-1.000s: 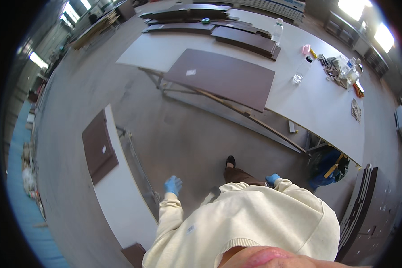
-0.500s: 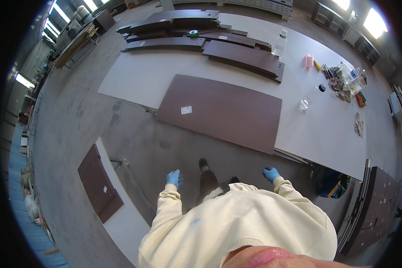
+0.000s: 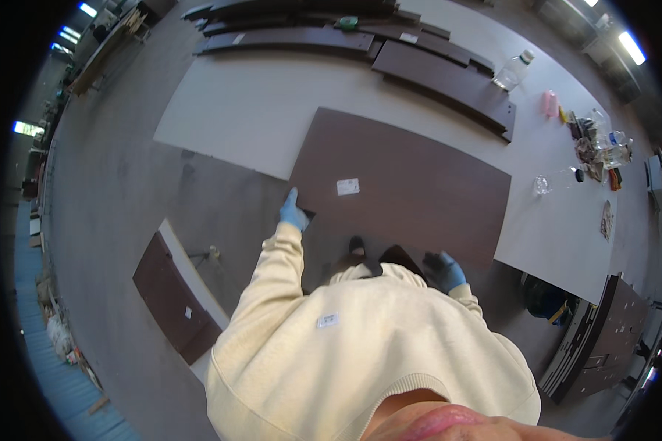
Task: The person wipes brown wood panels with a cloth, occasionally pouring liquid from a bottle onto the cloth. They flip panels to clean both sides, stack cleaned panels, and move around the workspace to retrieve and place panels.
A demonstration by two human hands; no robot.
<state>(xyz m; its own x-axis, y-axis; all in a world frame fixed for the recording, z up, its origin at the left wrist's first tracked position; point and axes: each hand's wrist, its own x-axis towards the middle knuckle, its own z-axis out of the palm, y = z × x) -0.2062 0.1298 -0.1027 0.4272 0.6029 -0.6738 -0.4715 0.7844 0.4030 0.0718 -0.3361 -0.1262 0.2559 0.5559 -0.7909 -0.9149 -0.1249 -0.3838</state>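
A large flat brown panel (image 3: 412,184) with a white label lies on the near part of the white-topped table (image 3: 221,110), its near edge toward me. My left hand (image 3: 294,213), in a blue glove with dark fingertips, is at the panel's near left corner. Its thumb points up and away from the fingers; whether it touches the edge I cannot tell. Just below the near edge, further right, is my right hand (image 3: 446,271), gloved alike. Its fingers are stretched out toward the left, with nothing seen in them.
Stacked brown boards (image 3: 441,81) lie along the table's far side, with a green tape measure (image 3: 348,23) on them. Clear bottles (image 3: 513,70) and clutter (image 3: 599,143) occupy the right. Another brown panel (image 3: 173,294) rests at lower left; more boards (image 3: 610,334) stand at right.
My hands have moved forward to the panel's near edge, the left one to its left corner. The view has shifted, and my body is closer to the table.
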